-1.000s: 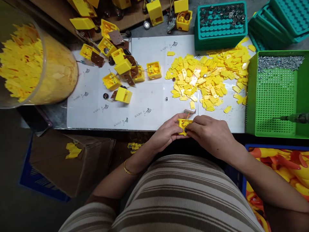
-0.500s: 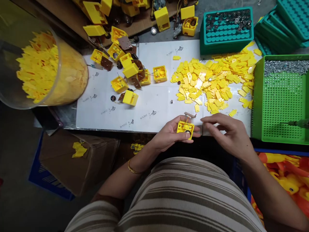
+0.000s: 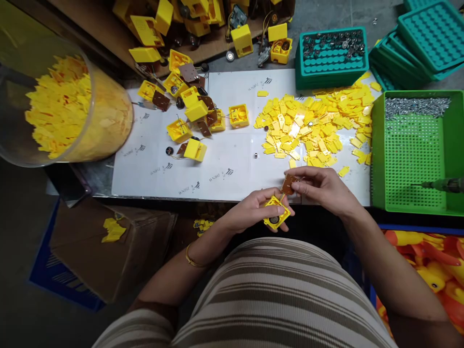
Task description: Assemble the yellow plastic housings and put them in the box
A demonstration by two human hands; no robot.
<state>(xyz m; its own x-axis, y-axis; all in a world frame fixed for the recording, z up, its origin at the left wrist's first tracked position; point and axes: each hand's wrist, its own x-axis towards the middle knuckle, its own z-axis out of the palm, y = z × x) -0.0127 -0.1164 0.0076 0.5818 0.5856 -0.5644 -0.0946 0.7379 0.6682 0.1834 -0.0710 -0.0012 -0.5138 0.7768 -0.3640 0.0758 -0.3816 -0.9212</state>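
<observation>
Sitting at far left is a clear bucket (image 3: 112, 121) of yellow pieces, then a cluster of wired yellow boxes (image 3: 195, 111) on the white tabletop (image 3: 170, 183). My left hand (image 3: 255, 209) grips an open yellow case (image 3: 282, 218) at the tabletop's near edge. Just beside it, my right hand (image 3: 321, 186) pinches a brown circuit board (image 3: 288, 182). Beyond lies a heap of flat yellow plates (image 3: 300, 125); farther right, a green basket (image 3: 413, 159) holds small silver parts (image 3: 416, 105).
</observation>
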